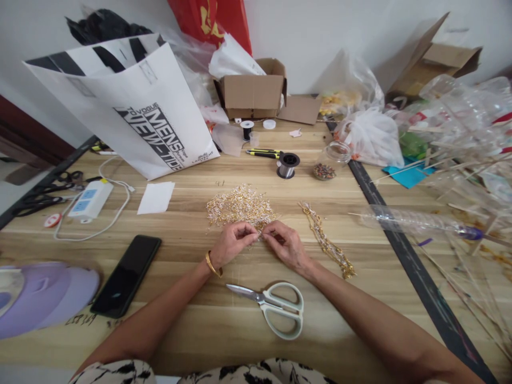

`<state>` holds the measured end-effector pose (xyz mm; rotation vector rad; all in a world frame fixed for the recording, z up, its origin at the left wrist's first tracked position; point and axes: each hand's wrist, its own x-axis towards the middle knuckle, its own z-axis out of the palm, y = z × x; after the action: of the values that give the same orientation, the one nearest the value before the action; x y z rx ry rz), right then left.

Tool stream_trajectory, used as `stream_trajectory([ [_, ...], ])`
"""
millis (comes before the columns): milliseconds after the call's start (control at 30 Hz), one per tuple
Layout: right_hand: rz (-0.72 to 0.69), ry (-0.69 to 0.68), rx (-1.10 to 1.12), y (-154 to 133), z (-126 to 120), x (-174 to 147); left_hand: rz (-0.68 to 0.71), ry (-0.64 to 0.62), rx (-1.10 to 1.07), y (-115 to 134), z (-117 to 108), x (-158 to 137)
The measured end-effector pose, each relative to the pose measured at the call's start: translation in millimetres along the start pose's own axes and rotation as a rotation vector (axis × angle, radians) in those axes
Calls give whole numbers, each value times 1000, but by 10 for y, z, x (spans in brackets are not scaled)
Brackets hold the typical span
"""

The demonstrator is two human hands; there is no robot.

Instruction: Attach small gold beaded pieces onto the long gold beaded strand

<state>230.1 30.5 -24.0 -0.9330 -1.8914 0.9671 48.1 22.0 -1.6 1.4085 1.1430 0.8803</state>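
Gold and clear bead pieces in a loose pile [236, 205], ctr of frame, on the wood-grain worktop [184, 240]. L hand [232, 244] at the pile's lower edge, thumb & index pinched tip to tip; gold bangle [213, 264] on that wrist. R hand [290, 248] just beside it, also pinched, its tips almost meeting the L ones. Whatever's btwn the fingertips is too small to ID; can't tell what either has hold of.

R of ctr, near the R hand: a bunch of beaded strands [330, 242] lying at a slant. Scissors [276, 309] w/ pale green handles at lower ctr, btwn the forearms, blades pointing L, apart from both hands.

Upper ctr: spool of silvery wire [287, 166], a yellow-&-black cutter [264, 153] next to it, a dark-thread spool [247, 129] further up. Glass jar [332, 160] w/ small multicol. bits to the R of those.

Lower L: black phone [126, 276]; above it, white paper [156, 198] and a power strip [91, 200] w/ its cable. Big white bag [132, 106] upper L, cardboard box [253, 96] top ctr.
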Motion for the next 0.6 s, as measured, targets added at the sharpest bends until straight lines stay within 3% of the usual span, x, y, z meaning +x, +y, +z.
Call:
stream_trajectory([
  [600,-112,35,58,-15,-27,-17,73,-35,195,-1,40,-43],
])
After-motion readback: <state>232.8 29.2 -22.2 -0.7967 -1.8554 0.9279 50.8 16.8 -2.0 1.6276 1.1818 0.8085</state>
